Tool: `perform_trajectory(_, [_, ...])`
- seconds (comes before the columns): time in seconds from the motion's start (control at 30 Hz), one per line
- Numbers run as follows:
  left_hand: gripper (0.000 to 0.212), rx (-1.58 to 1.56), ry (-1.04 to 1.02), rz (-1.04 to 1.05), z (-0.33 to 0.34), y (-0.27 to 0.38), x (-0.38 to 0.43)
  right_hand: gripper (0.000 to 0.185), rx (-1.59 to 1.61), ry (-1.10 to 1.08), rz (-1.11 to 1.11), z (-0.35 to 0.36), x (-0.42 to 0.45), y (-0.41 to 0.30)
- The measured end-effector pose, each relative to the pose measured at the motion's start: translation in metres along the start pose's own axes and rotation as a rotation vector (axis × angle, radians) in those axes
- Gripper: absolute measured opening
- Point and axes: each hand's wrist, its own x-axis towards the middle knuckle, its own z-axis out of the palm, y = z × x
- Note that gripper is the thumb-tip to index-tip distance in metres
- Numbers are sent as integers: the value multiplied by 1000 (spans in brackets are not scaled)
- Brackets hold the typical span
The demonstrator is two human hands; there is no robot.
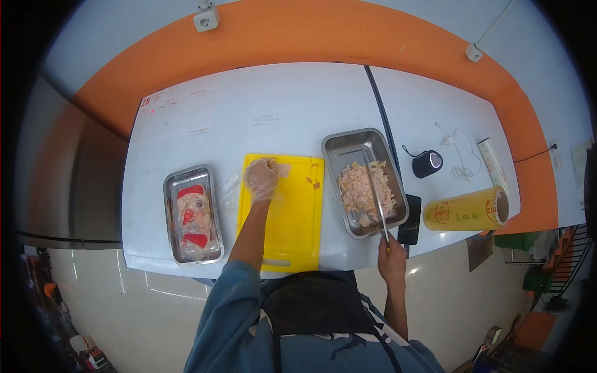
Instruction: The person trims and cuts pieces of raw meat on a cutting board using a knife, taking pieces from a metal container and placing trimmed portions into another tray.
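My left hand [261, 178], in a clear plastic glove, is curled over the upper left of a yellow cutting board [294, 224]. A thin pale pink meat slice [284, 170] lies beside its fingers; whether they grip anything is hidden. A few brownish scraps [315, 183] stick to the board's upper right. In my bare right hand [392, 261] is the handle of a long knife [374, 191]. Its blade lies over shredded pale meat [357, 186] in a deep stainless steel tray [335, 144].
Left of the board, another steel tray [169, 205] holds packaged meat [196, 212]. To the right are a black phone [410, 217], a small speaker [425, 164], a large yellow cling film roll [459, 210], a white cable [461, 170] and a white box [493, 163].
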Motion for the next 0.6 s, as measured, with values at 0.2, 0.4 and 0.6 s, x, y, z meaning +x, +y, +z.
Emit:
perform_trajectory(0.2, [27, -1247, -225, 148, 8, -12, -8, 31, 219, -154, -29, 14, 2, -29])
perform_trajectory(0.4, [22, -1230, -525, -46, -44, 6, -44, 26, 311, -291, -42, 30, 0, -44])
perform_trajectory(0.6, [32, -559, -588, 76, -29, -29, -67, 25, 212, -537, -76, 72, 0, -48])
